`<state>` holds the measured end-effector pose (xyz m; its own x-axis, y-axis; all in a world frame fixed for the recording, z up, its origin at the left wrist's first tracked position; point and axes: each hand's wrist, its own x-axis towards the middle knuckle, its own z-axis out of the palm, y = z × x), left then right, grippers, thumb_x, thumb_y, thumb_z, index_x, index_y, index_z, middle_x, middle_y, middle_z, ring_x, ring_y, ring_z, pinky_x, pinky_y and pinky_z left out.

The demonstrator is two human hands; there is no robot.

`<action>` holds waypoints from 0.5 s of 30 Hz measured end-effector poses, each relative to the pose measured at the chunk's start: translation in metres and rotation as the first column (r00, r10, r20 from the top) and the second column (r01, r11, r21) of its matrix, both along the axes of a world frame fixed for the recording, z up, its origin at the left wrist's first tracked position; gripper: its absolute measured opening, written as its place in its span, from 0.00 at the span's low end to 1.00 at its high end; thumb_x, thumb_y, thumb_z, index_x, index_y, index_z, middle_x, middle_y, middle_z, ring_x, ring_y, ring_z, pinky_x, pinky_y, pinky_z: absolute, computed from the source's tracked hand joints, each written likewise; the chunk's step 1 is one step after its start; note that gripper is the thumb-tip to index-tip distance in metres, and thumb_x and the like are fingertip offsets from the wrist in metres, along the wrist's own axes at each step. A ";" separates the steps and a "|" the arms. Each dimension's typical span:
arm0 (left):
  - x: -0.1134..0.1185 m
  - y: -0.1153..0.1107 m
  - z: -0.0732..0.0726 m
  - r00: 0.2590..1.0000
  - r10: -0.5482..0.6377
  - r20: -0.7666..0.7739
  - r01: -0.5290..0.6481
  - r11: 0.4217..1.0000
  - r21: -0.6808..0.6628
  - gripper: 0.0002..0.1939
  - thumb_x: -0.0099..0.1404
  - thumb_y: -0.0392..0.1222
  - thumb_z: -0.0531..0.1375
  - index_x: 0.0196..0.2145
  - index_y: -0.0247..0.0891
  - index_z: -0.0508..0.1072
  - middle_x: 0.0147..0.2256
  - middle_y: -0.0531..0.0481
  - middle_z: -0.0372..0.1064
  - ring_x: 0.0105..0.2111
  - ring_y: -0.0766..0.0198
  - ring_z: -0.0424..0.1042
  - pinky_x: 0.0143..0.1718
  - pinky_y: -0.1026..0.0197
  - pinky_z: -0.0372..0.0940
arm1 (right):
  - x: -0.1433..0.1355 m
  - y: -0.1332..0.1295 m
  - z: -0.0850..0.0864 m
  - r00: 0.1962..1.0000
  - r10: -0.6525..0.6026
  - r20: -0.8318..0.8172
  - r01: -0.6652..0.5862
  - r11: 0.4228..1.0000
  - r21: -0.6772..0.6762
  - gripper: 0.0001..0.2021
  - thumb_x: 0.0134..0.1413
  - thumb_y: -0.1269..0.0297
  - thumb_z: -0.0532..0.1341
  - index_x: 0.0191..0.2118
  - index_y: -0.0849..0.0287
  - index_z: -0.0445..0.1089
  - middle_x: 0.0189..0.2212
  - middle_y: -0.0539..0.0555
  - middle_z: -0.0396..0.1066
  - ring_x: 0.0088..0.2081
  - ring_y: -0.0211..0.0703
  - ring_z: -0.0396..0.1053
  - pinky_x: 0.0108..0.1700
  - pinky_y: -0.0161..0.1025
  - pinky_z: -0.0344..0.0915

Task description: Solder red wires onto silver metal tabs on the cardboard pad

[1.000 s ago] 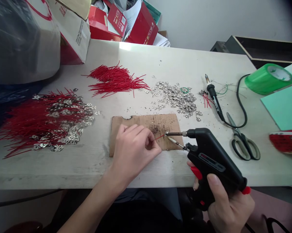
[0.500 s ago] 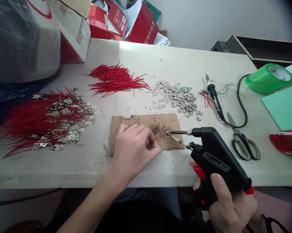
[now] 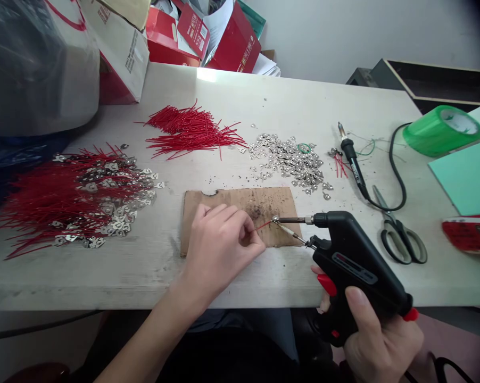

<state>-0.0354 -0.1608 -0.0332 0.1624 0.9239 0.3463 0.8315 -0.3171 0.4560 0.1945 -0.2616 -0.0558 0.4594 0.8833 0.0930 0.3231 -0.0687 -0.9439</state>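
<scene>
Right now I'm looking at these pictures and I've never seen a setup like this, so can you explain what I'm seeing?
There is no machine arm here, just a person's two bare hands. The view comes from a camera worn on the head, looking forward and down at a table. The left hand pinches a thin red wire. The right hand grips a black gun-shaped tool, its metal tip at the wire's far end, above stained cardboard. Whether they touch is too small to tell. Beyond lie a pile of red wires and small metal pieces; at the left, a mixed heap of both; at the right, scissors and green tape.
</scene>
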 end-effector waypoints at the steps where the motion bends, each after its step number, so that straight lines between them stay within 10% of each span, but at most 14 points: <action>1: 0.000 0.000 0.000 1.000 0.000 0.001 0.000 1.000 0.000 0.08 0.60 0.30 0.59 0.25 0.39 0.69 0.24 0.57 0.67 0.28 0.64 0.67 0.39 0.52 0.55 | 0.000 0.000 -0.001 1.000 -0.001 -0.005 0.001 1.000 0.007 0.13 0.64 0.54 0.69 0.37 0.59 0.84 0.26 0.58 0.80 0.23 0.51 0.77 0.24 0.45 0.71; 15: -0.006 -0.002 0.001 0.995 -0.057 0.082 0.057 0.998 -0.003 0.08 0.59 0.29 0.60 0.25 0.39 0.70 0.23 0.58 0.65 0.27 0.66 0.66 0.39 0.54 0.54 | -0.007 0.011 0.005 0.993 0.047 -0.111 -0.035 0.994 0.105 0.12 0.65 0.59 0.67 0.39 0.63 0.85 0.26 0.59 0.78 0.22 0.47 0.75 0.20 0.40 0.71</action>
<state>-0.0410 -0.1633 -0.0319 0.1863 0.9157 0.3560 0.7723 -0.3604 0.5231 0.1875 -0.2511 -0.0503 0.4359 0.8900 0.1338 0.2148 0.0415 -0.9758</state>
